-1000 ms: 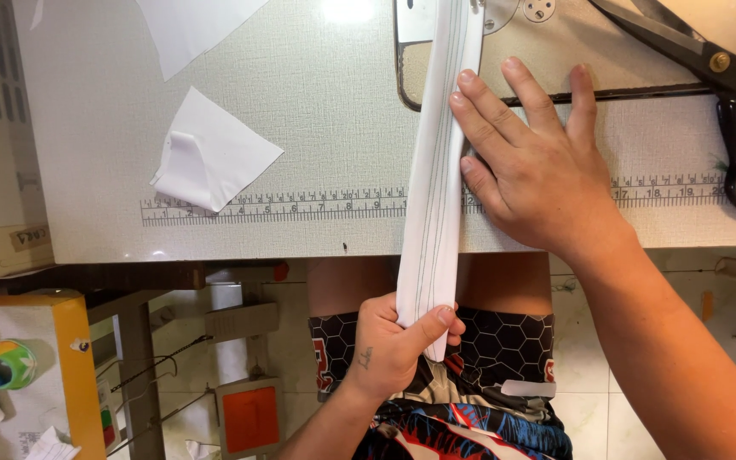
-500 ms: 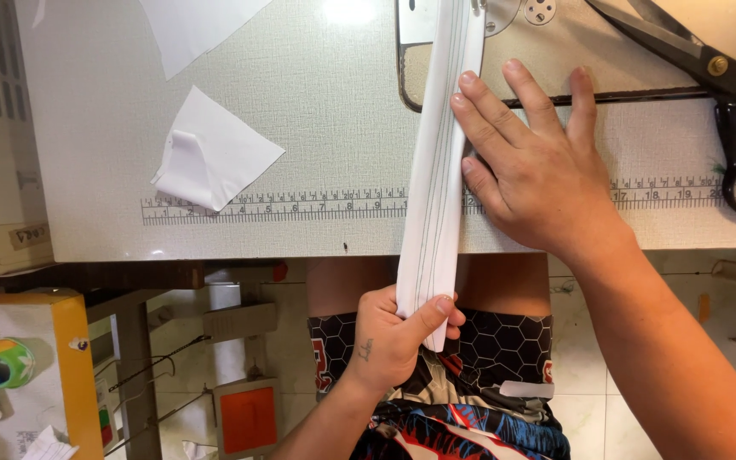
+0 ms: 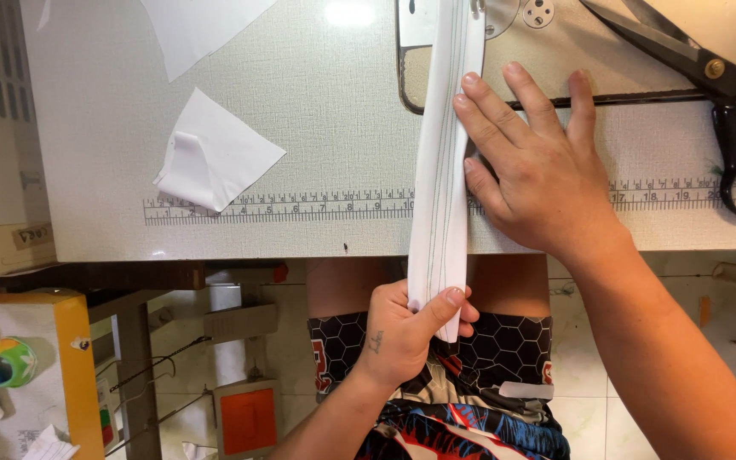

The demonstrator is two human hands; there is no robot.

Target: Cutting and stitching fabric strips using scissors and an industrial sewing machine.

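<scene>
Running from 12 o'clock down to 6 o'clock, a long white folded fabric strip (image 3: pixel 441 170) lies across the pale counter (image 3: pixel 317 128) and hangs off its near edge toward the lap. Judged light, soft and limp; the folds would likely slip apart unless pinched, so the free lower end and a flat press on the counter look like the sound places to hold it.

Left hand (image 3: pixel 406 328): below the counter edge, at 6 o'clock of the strip, curled closed around the hanging end, thumb laid across the front, fingers wrapped behind. Forearm comes up from the lower frame, wrist a little bent.

Right hand (image 3: pixel 538 170): flat on the counter, palm down, fingers spread and pointing to about 11 o'clock. It grips nothing; the index and middle fingertips (image 3: pixel 468 83) touch the strip's right edge, pressing it against the surface. Arm stretches in from 4 o'clock.

Around: metal sewing-machine plate (image 3: pixel 555 47) under the strip's top end; black scissors (image 3: pixel 709 77) at 2 o'clock, well apart from the right hand; a printed ruler strip (image 3: pixel 283 207) along the near edge; white cloth scrap (image 3: pixel 215 153) at 9 o'clock.
</scene>
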